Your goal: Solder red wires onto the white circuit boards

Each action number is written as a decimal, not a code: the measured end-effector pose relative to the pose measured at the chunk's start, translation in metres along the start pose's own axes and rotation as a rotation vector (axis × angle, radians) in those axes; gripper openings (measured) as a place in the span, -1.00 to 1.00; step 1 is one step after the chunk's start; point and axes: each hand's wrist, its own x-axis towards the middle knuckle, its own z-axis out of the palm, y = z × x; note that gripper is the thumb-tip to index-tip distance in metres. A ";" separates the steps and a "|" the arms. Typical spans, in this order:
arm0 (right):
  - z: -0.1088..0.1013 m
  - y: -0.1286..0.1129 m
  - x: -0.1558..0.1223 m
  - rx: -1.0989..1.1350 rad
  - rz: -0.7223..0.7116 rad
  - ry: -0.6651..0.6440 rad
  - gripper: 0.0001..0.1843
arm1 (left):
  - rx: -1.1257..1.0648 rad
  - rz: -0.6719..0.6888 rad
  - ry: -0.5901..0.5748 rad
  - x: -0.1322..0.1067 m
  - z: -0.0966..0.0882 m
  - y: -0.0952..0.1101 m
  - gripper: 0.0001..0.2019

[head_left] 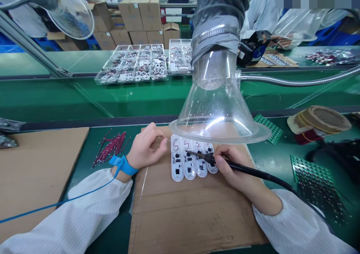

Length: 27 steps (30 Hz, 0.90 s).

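Observation:
My right hand [237, 168] is closed round the soldering iron [208, 157], whose tip points left over the white circuit boards [177, 166]. Several of these rounded strips lie side by side, with black parts and short red wires on them. Left of the boards, my left hand [149, 147] pinches a thin solder wire [144, 182]; its end reaches toward the boards and its tail hangs below the hand. A blue wrist strap [126, 166] sits on my left wrist. Under the boards lies a cardboard sheet [191, 216].
A clear extraction hood [219, 115] hangs low over the boards. Red wires [112, 149] lie left, green boards [315, 179] and a tape roll [320, 121] right. Divided trays [135, 63] stand on the far ledge. Across the line, a person's hand [281, 41] shows.

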 end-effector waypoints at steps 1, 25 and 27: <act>0.000 0.001 -0.001 0.010 0.018 -0.004 -0.80 | -0.004 -0.006 0.009 0.000 -0.002 -0.002 -0.86; 0.011 -0.013 0.004 -0.024 0.014 0.015 -0.85 | -0.059 -0.037 -0.018 -0.002 0.000 -0.010 -0.86; 0.010 -0.013 0.003 -0.029 0.004 0.022 -0.84 | -0.057 -0.031 -0.018 -0.002 0.000 -0.010 -0.86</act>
